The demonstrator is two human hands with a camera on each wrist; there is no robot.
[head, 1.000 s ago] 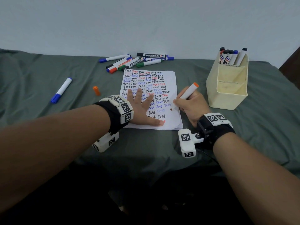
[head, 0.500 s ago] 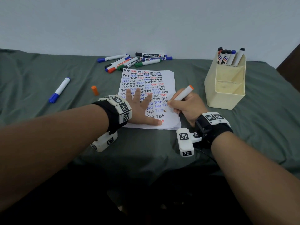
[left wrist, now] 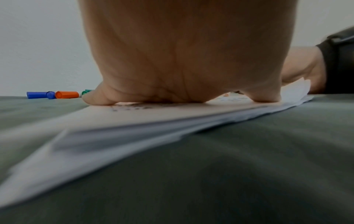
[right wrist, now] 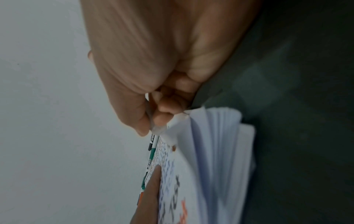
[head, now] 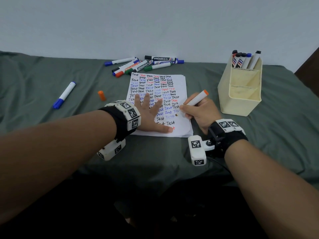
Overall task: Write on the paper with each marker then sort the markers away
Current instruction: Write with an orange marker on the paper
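A blue-capped marker [head: 64, 95] lies alone at far left on the green cloth [head: 34, 83] over the tabletop. An orange cap [head: 101, 95] lies just left of the paper [head: 179, 83]. The left hand [head: 150, 116] lies flat on the paper's near left part, fingers spread and straight, thumb along the near edge; its grip is relaxed and holds nothing. A loose pile of markers [head: 143, 64] lies just beyond the paper's far edge. The right hand [head: 200, 112] rests at the paper's right edge, fingers curled in a grip round the orange marker [head: 196, 99], its tip toward the sheet and orange end tilted up to the right. At right stands the cream holder [head: 241, 100], with five markers upright in its far compartment.
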